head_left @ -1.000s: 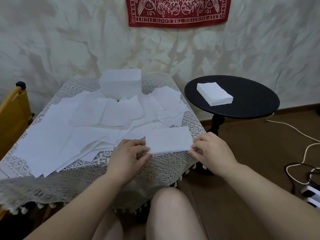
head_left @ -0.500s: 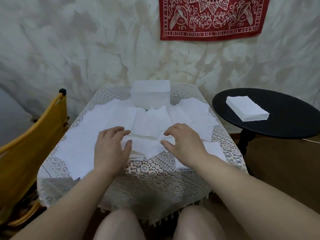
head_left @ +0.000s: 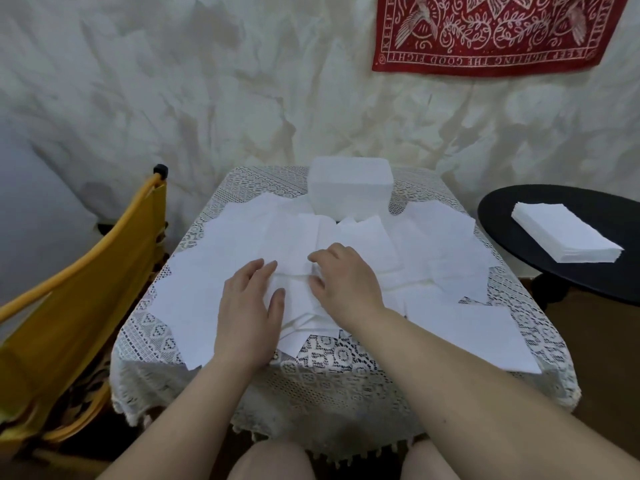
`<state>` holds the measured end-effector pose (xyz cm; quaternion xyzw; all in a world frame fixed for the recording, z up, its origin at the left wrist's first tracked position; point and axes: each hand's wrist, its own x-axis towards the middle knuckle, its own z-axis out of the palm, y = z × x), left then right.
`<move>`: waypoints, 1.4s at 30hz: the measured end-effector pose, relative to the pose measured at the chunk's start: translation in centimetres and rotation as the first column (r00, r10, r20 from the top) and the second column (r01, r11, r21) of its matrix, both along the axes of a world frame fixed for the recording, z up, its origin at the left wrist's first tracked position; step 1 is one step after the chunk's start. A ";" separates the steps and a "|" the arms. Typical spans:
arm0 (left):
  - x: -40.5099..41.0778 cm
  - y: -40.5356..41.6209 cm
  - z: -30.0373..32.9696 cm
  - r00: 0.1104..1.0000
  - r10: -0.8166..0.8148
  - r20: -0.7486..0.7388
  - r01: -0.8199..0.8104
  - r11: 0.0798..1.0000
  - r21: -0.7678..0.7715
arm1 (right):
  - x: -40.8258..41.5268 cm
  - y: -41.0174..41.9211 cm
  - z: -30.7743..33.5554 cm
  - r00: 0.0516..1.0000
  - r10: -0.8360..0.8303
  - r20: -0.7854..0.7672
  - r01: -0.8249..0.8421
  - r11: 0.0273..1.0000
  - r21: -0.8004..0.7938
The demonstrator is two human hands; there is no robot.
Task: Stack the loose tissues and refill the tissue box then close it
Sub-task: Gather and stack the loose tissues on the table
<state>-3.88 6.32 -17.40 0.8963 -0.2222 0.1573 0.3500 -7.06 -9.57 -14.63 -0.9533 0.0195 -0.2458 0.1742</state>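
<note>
At the near edge of the surface (head_left: 329, 386), draped in lace cloth (head_left: 207, 375), a single tissue (head_left: 474, 337) lies flat by the near right corner. The left hand (head_left: 247, 306) rests palm down on the loose tissues (head_left: 214, 271), fingers straight and slightly spread. Just beside it, the right hand (head_left: 346, 282) has curled fingers on a tissue at the middle of the heap; whether it pinches one cannot be told. The tissues overlap across the surface up to the white box (head_left: 349, 192) at the far edge. A yellow chair (head_left: 69, 323) stands left; a black round table (head_left: 554, 237) right carries a neat stack (head_left: 564, 232).
</note>
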 end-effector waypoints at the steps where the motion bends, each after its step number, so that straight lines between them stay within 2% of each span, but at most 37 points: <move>1: 0.0 0.0 0.0 1.000 -0.005 0.003 0.005 1.000 -0.005 | 0.1 0.0 -0.1 1.000 0.001 0.008 -0.002 1.000 0.012; 10: -0.2 0.2 -0.1 0.996 -0.055 0.072 0.057 0.998 -0.014 | -2.8 -1.9 0.8 0.980 -0.033 0.196 -0.012 0.975 0.221; 15: -0.6 0.0 0.5 0.983 -0.119 0.140 0.121 0.993 -0.005 | -5.7 -2.5 3.4 0.991 -0.051 0.125 0.003 0.934 0.357; 20: -1.7 -1.2 4.5 0.940 -0.120 0.319 0.144 0.988 -0.052 | -7.5 -2.9 5.4 0.989 0.005 0.148 -0.043 0.966 0.253; 22: -2.2 -1.9 6.6 0.926 -0.145 0.349 0.165 0.986 -0.029 | -8.4 -3.2 6.1 0.991 0.026 0.130 -0.058 0.966 0.252; 26: -3.3 -3.2 8.8 0.894 -0.292 0.340 0.265 0.956 0.124 | -10.5 -4.4 7.1 0.987 0.057 0.152 -0.088 0.974 0.210; 28: -3.8 -3.5 9.4 0.905 -0.326 0.273 0.291 0.943 0.162 | -11.6 -5.2 7.3 0.983 0.050 0.177 -0.082 0.981 0.179; 31: -4.5 -3.4 9.7 0.942 -0.294 0.162 0.277 0.953 0.119 | -13.3 -6.4 7.9 0.978 0.002 0.207 -0.049 0.974 0.223; 34: -5.6 -3.5 9.6 0.948 -0.302 0.095 0.297 0.952 0.069 | -14.9 -7.6 8.5 0.984 -0.053 0.169 0.002 0.958 0.288; 42: -7.1 -5.9 9.3 0.896 -0.428 0.118 0.417 0.903 0.105 | -17.7 -10.6 8.2 0.990 -0.132 0.043 0.123 0.978 0.169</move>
